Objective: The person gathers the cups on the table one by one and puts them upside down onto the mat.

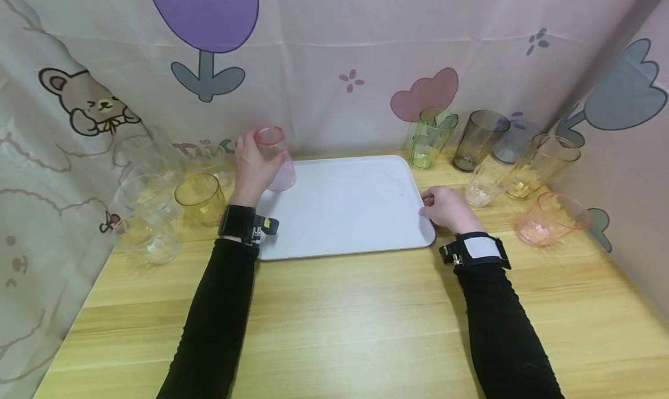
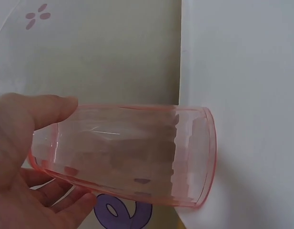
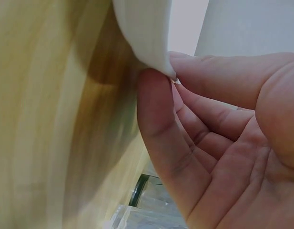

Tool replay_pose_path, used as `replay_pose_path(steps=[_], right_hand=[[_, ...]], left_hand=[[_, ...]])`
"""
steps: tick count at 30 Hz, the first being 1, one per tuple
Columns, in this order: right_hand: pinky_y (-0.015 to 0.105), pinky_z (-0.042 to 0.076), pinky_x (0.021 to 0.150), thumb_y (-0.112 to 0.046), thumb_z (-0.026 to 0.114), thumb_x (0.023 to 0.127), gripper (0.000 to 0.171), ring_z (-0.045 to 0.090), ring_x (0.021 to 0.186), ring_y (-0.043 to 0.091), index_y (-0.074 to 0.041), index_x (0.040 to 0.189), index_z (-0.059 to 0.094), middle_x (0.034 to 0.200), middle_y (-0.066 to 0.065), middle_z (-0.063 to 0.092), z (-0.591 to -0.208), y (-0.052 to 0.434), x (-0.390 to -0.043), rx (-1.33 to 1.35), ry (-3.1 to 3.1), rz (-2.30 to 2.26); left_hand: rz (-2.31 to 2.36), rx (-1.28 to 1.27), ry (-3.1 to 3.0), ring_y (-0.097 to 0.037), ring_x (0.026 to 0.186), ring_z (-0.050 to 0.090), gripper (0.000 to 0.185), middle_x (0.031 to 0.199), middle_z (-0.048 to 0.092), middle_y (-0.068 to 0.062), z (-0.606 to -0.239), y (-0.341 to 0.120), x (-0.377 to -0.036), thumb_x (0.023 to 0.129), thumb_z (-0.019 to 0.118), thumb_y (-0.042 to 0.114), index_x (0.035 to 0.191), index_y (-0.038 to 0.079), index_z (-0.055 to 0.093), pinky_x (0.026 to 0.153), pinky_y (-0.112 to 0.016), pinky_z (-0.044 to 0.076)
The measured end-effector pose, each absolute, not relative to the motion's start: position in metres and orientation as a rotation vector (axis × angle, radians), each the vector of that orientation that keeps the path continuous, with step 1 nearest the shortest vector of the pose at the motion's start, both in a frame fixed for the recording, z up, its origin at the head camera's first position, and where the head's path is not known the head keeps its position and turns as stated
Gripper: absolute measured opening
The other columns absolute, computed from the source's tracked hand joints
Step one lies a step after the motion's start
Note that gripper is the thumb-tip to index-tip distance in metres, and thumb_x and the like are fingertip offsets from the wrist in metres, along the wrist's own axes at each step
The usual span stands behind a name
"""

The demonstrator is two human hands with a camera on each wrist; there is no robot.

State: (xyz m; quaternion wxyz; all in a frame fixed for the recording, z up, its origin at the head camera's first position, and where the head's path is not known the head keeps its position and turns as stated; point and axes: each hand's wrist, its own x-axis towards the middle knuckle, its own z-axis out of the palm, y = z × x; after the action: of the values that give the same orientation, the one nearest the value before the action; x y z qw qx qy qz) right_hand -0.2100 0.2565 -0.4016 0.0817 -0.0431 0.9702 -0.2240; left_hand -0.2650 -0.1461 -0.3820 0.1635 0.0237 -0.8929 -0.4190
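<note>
My left hand [image 1: 254, 169] grips a tall pink glass [image 1: 283, 169] near its rim, thumb on one side and fingers round the other. The glass is upright, its base over the back left corner of a white tray [image 1: 345, 207]. In the left wrist view the clear pink wall of the glass [image 2: 127, 152] shows nothing inside. My right hand [image 1: 446, 207] pinches the tray's right edge between thumb and index finger. From the right wrist, the tray rim [image 3: 151, 43] shows between the fingertips, with a shadow on the wood beneath.
On the left stand a yellow glass [image 1: 200, 198] and several clear glasses [image 1: 157, 242]. To the right are a green glass [image 1: 431, 140], a grey glass [image 1: 478, 140], an amber glass [image 1: 540, 164], a small clear glass [image 1: 483, 184] and a pink tumbler [image 1: 551, 219]. A printed curtain [image 1: 324, 108] hangs behind.
</note>
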Motion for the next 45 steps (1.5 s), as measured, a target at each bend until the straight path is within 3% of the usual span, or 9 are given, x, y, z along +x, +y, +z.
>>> replay_pose_path(steps=[9, 12, 17, 23, 27, 33, 40, 45], right_hand=[[0.054, 0.052, 0.096, -0.019, 0.064, 0.099, 0.046, 0.064, 0.112, 0.042, 0.01, 0.135, 0.059, 0.123, 0.029, 0.067, -0.402, 0.255, -0.208, -0.082, 2.886, -0.73], [0.053, 0.053, 0.091, -0.022, 0.062, 0.101, 0.049, 0.064, 0.107, 0.041, 0.009, 0.138, 0.056, 0.122, 0.03, 0.066, -0.4, 0.254, -0.206, -0.049, 2.941, -0.837], [0.047, 0.053, 0.08, -0.024, 0.064, 0.101, 0.048, 0.068, 0.095, 0.039, 0.007, 0.137, 0.058, 0.116, 0.026, 0.067, -0.397, 0.253, -0.205, -0.006, 3.166, -1.112], [0.031, 0.048, 0.082, -0.023, 0.065, 0.1, 0.044, 0.067, 0.104, 0.038, 0.002, 0.135, 0.061, 0.121, 0.019, 0.064, -0.392, 0.252, -0.205, 0.144, 3.322, -1.495], [0.022, 0.045, 0.082, -0.023, 0.064, 0.1, 0.045, 0.062, 0.109, 0.03, -0.002, 0.139, 0.057, 0.126, 0.014, 0.061, -0.39, 0.255, -0.204, 0.26, 3.324, -1.697], [0.024, 0.045, 0.091, -0.021, 0.068, 0.098, 0.052, 0.054, 0.116, 0.021, -0.005, 0.145, 0.049, 0.131, 0.009, 0.055, -0.39, 0.262, -0.203, 0.33, 3.375, -1.91], [0.02, 0.028, 0.113, -0.026, 0.073, 0.095, 0.067, 0.038, 0.135, 0.012, -0.012, 0.151, 0.038, 0.144, 0.003, 0.042, -0.393, 0.278, -0.205, 0.526, 3.372, -1.975], [0.014, 0.018, 0.116, -0.032, 0.078, 0.091, 0.084, 0.024, 0.143, 0.005, -0.017, 0.157, 0.027, 0.157, 0.0, 0.028, -0.396, 0.287, -0.207, 0.699, 3.288, -1.975]], left_hand=[[-1.133, 0.047, -2.53, -0.036, 0.138, 0.039, 0.082, 0.148, 0.039, -0.023, -0.378, -0.143, -0.261, 0.091, 0.077, 0.03, 0.154, 0.0, 0.033, 0.115, -0.053, 0.041], [-1.116, 0.026, -2.479, -0.035, 0.136, 0.037, 0.08, 0.147, 0.037, -0.021, -0.374, -0.14, -0.257, 0.091, 0.076, 0.03, 0.153, 0.001, 0.035, 0.113, -0.051, 0.043], [-1.087, -0.043, -2.377, -0.034, 0.137, 0.036, 0.074, 0.149, 0.037, -0.02, -0.366, -0.133, -0.251, 0.091, 0.077, 0.026, 0.151, 0.002, 0.039, 0.112, -0.046, 0.043], [-1.059, -0.233, -2.296, -0.035, 0.128, 0.044, 0.067, 0.138, 0.046, -0.021, -0.355, -0.109, -0.24, 0.089, 0.08, 0.018, 0.145, -0.001, 0.048, 0.106, -0.044, 0.042], [-1.089, -0.425, -2.229, -0.034, 0.116, 0.054, 0.058, 0.126, 0.057, -0.019, -0.351, -0.09, -0.231, 0.089, 0.079, 0.008, 0.14, -0.003, 0.053, 0.102, -0.044, 0.043], [-1.157, -0.739, -2.234, -0.029, 0.105, 0.061, 0.045, 0.113, 0.064, -0.016, -0.353, -0.06, -0.217, 0.091, 0.077, 0.006, 0.132, -0.002, 0.06, 0.09, -0.039, 0.053], [-0.997, -1.082, -2.475, -0.021, 0.1, 0.063, 0.034, 0.108, 0.065, -0.01, -0.365, -0.027, -0.201, 0.093, 0.077, 0.012, 0.123, 0.001, 0.066, 0.089, -0.028, 0.053], [-0.874, -1.285, -2.639, -0.015, 0.099, 0.062, 0.028, 0.105, 0.065, -0.004, -0.375, -0.008, -0.19, 0.094, 0.076, 0.017, 0.118, 0.006, 0.068, 0.089, -0.024, 0.05]])
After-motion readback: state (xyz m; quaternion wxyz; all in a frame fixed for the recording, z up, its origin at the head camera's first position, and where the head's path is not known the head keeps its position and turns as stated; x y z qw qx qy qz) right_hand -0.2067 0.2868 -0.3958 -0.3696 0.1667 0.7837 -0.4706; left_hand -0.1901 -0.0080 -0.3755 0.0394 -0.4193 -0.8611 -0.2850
